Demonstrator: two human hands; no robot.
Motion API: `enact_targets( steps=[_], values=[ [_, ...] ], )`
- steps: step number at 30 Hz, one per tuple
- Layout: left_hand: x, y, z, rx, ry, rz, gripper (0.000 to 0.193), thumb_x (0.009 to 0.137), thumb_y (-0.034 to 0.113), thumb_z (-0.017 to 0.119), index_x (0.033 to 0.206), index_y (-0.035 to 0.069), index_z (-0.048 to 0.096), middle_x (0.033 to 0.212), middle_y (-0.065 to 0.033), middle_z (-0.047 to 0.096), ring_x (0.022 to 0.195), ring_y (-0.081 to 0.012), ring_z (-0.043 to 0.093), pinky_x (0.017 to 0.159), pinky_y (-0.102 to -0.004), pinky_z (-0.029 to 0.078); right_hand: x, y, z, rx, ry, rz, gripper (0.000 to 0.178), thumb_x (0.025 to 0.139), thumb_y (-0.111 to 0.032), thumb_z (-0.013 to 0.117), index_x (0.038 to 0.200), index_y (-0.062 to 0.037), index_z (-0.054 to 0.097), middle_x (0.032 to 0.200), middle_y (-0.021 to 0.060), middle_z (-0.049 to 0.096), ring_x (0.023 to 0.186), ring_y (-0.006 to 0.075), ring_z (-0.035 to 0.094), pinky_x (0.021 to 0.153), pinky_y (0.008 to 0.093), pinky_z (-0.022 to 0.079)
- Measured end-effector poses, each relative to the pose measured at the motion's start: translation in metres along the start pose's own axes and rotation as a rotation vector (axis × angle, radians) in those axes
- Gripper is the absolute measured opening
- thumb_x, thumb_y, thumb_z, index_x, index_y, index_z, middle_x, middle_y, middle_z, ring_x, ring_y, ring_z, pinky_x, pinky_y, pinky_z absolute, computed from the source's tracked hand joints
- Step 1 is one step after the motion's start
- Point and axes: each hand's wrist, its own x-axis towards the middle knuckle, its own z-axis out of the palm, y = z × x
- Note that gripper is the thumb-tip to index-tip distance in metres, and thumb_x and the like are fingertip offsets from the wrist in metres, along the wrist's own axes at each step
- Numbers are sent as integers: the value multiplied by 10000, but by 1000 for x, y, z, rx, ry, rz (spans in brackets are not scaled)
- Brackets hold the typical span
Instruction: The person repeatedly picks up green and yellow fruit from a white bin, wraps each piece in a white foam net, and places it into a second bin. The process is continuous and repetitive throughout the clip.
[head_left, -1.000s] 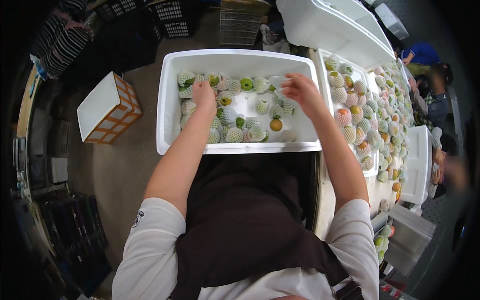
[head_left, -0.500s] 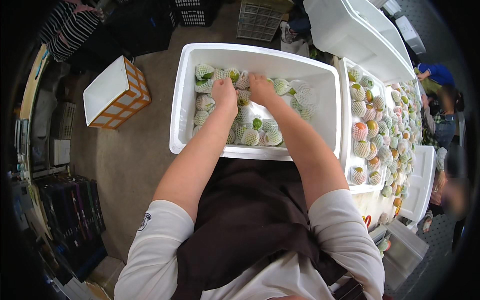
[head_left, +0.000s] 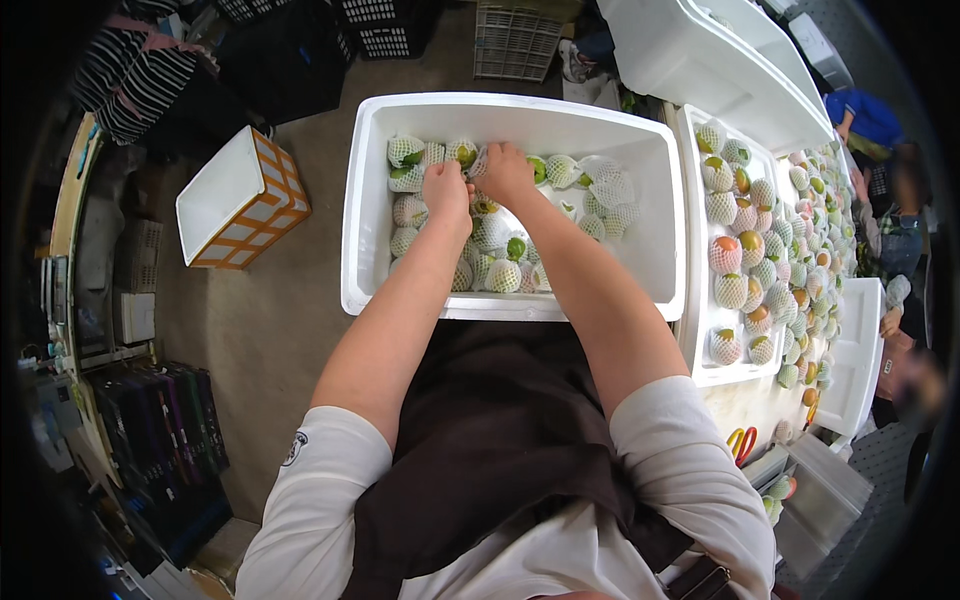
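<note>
Both my hands are inside a white foam box (head_left: 610, 270) that holds many round green and reddish fruits in white foam nets. My left hand (head_left: 448, 190) is closed in a fist over the fruits left of the middle; what its fingers hold is hidden. Close beside it, my right hand (head_left: 506, 175) has its fingers bent around a foam-netted fruit (head_left: 480, 163), which shows only in part between the hands. Netted fruits lie in rows along the left side, such as one with a green leaf (head_left: 406, 153). A netted fruit (head_left: 503, 276) lies near the front wall.
At right a shallow white foam tray (head_left: 735, 374) holds more netted fruits, with many others spread beyond it. Scissors (head_left: 742, 446) with red and yellow handles lie below. An orange-and-white box (head_left: 262, 215) stands on the floor at left. Other people are at far right.
My right hand has moved left, closer to my left hand, and its fingers have bent around a netted fruit. My left hand has stayed nearly in place. The view has shifted slightly.
</note>
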Motion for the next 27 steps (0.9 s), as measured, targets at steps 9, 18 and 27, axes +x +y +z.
enact_targets(
  steps=[9,18,27],
  values=[
    [0,-1,0,6,-26,-9,128,920,186,531,994,87,497,792,-23,539,632,-125,536,535,-266,448,0,9,6,90,-72,32,553,739,-298,682,1182,-46,467,1015,170,664,948,334,651,839,469,470],
    [-33,17,13,97,-461,-4,246,914,318,615,1090,164,537,940,23,557,852,-95,521,751,-287,431,-34,31,-111,1206,-485,488,553,921,-523,510,1144,-20,571,895,64,642,702,144,618,660,280,507],
    [-18,2,9,196,-644,-39,145,942,263,591,1007,135,567,925,7,586,818,-97,529,739,-277,459,-71,14,-106,1119,-174,399,639,845,-434,666,1214,41,450,922,120,609,634,145,599,584,242,509]
  ],
)
